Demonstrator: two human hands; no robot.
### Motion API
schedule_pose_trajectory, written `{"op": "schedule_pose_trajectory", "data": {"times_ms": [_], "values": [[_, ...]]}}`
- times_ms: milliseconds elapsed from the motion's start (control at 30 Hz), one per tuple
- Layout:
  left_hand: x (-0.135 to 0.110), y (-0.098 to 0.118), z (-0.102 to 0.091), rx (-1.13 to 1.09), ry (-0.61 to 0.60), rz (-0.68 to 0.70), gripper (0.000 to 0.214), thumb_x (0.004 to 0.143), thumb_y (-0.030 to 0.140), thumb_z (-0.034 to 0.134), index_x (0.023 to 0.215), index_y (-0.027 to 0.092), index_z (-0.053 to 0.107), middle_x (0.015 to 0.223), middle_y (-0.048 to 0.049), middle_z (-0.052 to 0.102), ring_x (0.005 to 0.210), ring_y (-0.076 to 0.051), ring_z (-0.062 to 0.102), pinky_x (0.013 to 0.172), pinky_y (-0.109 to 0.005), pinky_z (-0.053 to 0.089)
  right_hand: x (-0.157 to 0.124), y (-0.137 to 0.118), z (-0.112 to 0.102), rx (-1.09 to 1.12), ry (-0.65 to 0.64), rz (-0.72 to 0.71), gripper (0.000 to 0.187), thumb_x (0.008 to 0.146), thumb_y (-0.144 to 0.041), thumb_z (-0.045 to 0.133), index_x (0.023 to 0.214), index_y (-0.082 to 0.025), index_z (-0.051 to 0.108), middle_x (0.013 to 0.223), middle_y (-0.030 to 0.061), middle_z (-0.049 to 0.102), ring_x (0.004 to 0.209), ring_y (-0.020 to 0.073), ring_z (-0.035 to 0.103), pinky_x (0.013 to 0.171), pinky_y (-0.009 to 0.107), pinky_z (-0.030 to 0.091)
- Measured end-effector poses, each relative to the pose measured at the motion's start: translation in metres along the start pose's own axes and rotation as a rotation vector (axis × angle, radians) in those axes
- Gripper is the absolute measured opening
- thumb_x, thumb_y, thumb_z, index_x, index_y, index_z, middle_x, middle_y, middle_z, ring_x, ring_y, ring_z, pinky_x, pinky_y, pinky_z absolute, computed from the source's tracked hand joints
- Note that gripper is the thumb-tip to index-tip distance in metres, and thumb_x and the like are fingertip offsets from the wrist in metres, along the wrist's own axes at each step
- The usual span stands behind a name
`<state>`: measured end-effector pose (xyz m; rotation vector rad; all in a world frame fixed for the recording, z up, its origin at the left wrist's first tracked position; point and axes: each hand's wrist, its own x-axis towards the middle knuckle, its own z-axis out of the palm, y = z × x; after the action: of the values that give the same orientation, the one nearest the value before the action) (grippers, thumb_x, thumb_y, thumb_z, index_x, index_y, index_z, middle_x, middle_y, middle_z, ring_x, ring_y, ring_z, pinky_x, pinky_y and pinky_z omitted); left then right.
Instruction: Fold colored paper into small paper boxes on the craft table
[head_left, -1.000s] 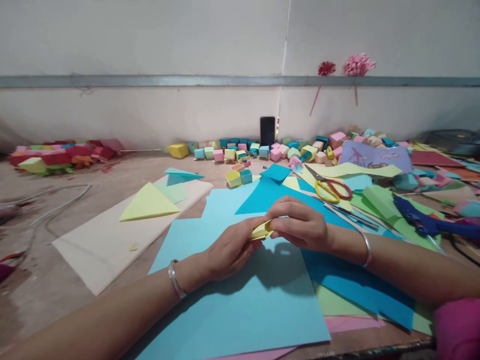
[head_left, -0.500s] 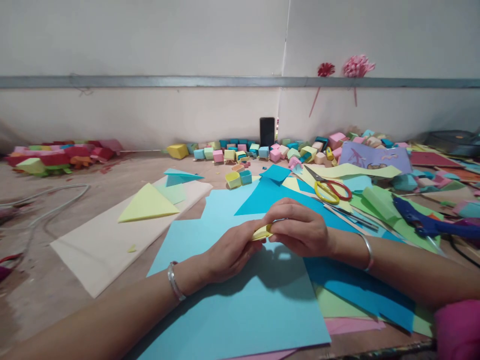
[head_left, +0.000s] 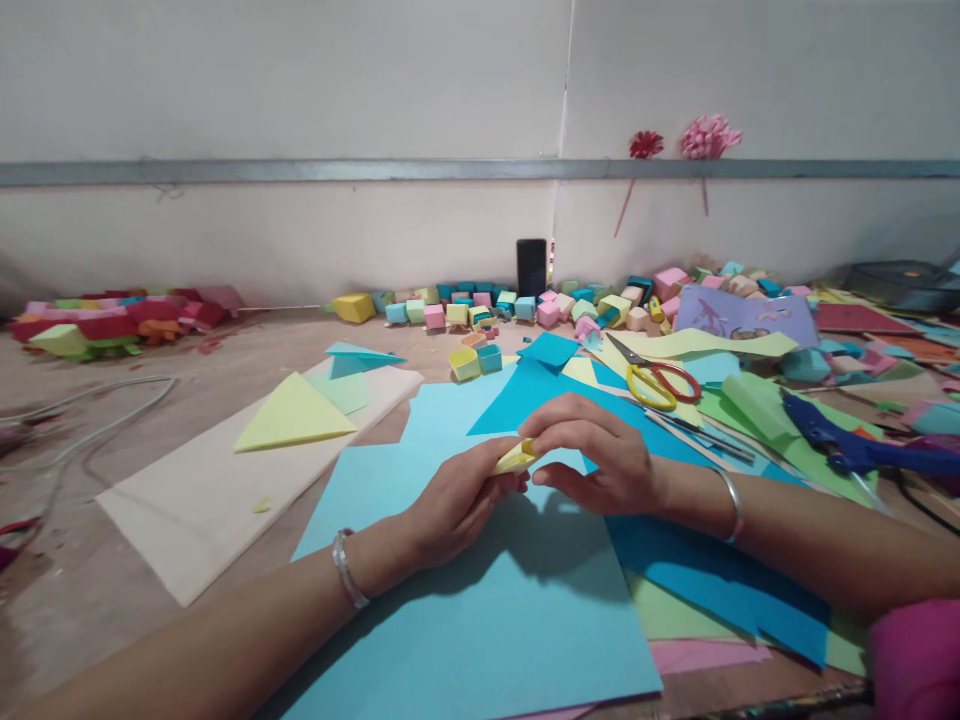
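My left hand [head_left: 457,500] and my right hand [head_left: 592,455] meet above a large light blue paper sheet [head_left: 480,610]. Both pinch a small folded yellow paper piece [head_left: 514,458] between their fingertips. The left hand's fingers curl under the piece, while the right hand's thumb and forefinger close on its right end. Each wrist wears a silver bangle. A darker blue sheet [head_left: 720,570] lies under my right forearm.
A yellow paper triangle [head_left: 291,413] rests on a cream sheet [head_left: 202,500] to the left. Red and yellow scissors [head_left: 660,380] and a blue glue gun [head_left: 855,445] lie at the right. Several coloured paper cubes [head_left: 480,305] and a dark phone [head_left: 531,266] stand by the wall.
The hands have shifted slightly left and the yellow piece has tilted up a little between the fingers. The view has dropped slightly.
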<state>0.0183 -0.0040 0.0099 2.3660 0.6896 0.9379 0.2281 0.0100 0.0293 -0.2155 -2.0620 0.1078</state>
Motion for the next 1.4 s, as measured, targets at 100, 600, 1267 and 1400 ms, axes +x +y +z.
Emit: {"op": "schedule_pose_trajectory", "data": {"times_ms": [100,600,1267,1400], "values": [[0.0003,0.0001,-0.0012,-0.010,0.013,0.033,0.025,0.096,0.021,0.041,0.118,0.018,0.052,0.102,-0.0070,0.067,0.085,-0.016,0.062,0.074,-0.028,0.050,-0.0016,0.0008,0.0015,0.057,0.046,0.043,0.022,0.085,-0.019,0.064,0.103,-0.019,0.051,0.096,0.0088,0.065,0.090,0.0178,0.061,0.078,0.033,0.053],[-0.0022,-0.0092,0.0013,0.003,0.004,0.081,0.032,0.097,0.018,0.038,0.126,0.021,0.050,0.105,-0.0062,0.067,0.091,-0.016,0.063,0.081,-0.028,0.050,-0.0019,0.0014,0.0036,0.016,0.025,0.145,0.006,0.087,-0.020,0.062,0.088,-0.017,0.056,0.077,0.0038,0.064,0.072,0.0128,0.058,0.066,0.025,0.049],[-0.0013,-0.0059,0.0004,0.021,0.085,0.004,0.027,0.096,0.019,0.041,0.119,0.020,0.055,0.102,-0.0058,0.068,0.089,-0.015,0.063,0.079,-0.027,0.050,0.0003,-0.0001,0.0012,-0.032,0.115,0.125,0.019,0.080,-0.017,0.069,0.096,-0.018,0.058,0.091,0.0067,0.064,0.085,0.0168,0.060,0.073,0.032,0.052],[-0.0016,-0.0063,0.0005,0.037,0.119,-0.001,0.025,0.096,0.019,0.040,0.116,0.019,0.056,0.103,-0.0059,0.068,0.088,-0.015,0.063,0.079,-0.026,0.050,0.0036,-0.0033,-0.0001,-0.187,0.112,0.025,0.011,0.085,-0.013,0.061,0.093,-0.019,0.060,0.089,0.0060,0.062,0.084,0.0162,0.059,0.072,0.032,0.050]]}}
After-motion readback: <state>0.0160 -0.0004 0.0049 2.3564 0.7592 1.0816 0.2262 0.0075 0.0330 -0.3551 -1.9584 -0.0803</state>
